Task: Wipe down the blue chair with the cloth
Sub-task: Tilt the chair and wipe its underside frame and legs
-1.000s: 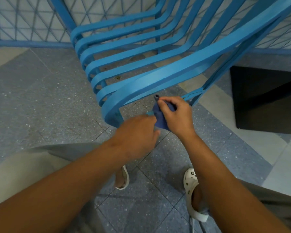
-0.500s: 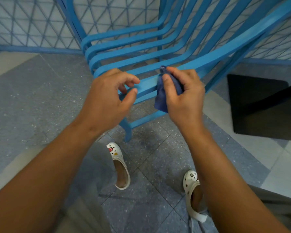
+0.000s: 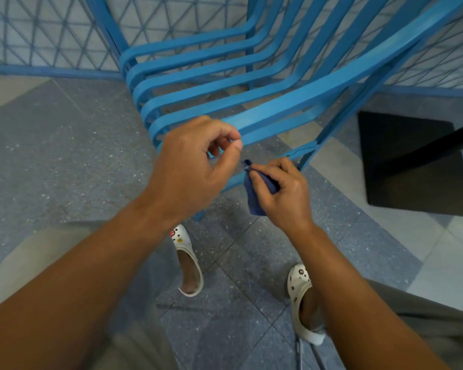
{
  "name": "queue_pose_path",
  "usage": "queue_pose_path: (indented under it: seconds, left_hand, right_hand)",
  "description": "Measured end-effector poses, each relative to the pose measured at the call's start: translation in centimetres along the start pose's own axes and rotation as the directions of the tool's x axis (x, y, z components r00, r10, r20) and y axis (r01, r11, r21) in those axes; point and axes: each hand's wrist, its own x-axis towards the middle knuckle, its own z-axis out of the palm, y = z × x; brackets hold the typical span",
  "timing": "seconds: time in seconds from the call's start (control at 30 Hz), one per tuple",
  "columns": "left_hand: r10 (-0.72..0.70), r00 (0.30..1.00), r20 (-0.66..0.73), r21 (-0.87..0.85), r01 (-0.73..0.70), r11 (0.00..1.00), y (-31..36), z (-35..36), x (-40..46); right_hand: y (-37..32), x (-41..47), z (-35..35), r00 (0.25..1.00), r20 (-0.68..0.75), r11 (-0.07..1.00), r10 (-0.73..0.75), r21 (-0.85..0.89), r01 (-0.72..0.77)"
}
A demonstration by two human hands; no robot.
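Note:
The blue slatted chair (image 3: 265, 116) fills the upper middle of the head view, with its front edge nearest me. My right hand (image 3: 284, 193) grips a small dark blue cloth (image 3: 254, 198) just below the chair's front slat; one corner pokes up past my fingertips and the rest hangs down. My left hand (image 3: 195, 169) hovers in front of the front slat with its fingers curled and the thumb against the fingertips, holding nothing. It sits just left of the cloth and does not touch it.
A blue lattice fence (image 3: 46, 36) runs behind the chair. A black table base (image 3: 412, 166) lies on the tiled floor to the right. My feet in white clogs (image 3: 187, 257) stand on the grey floor below the hands.
My right hand has dropped with the cloth from the front slat to below it. My left hand stayed near the slat with fingers curled.

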Motion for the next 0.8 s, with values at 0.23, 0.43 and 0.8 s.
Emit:
queue_pose_path:
  seconds: [0.23,0.43,0.8]
  left_hand:
    - [-0.038,0.952,0.305,0.059,0.021,0.998,-2.5,6.3,-3.0]
    - [-0.397,0.79,0.467,0.35,0.248,0.904,-9.6,14.0,-3.5]
    - [-0.475,0.816,0.329,0.46,0.301,0.835,-14.9,17.3,-5.0]
  right_hand:
    - [7.6,-1.5,-0.8,0.931,0.156,0.93,0.329,-0.223,-0.292]
    - [10.2,-1.4,1.2,0.844,0.25,0.861,0.475,-0.333,-0.386]
    - [11.6,2.6,8.3,0.809,0.186,0.816,0.557,-0.301,-0.493]
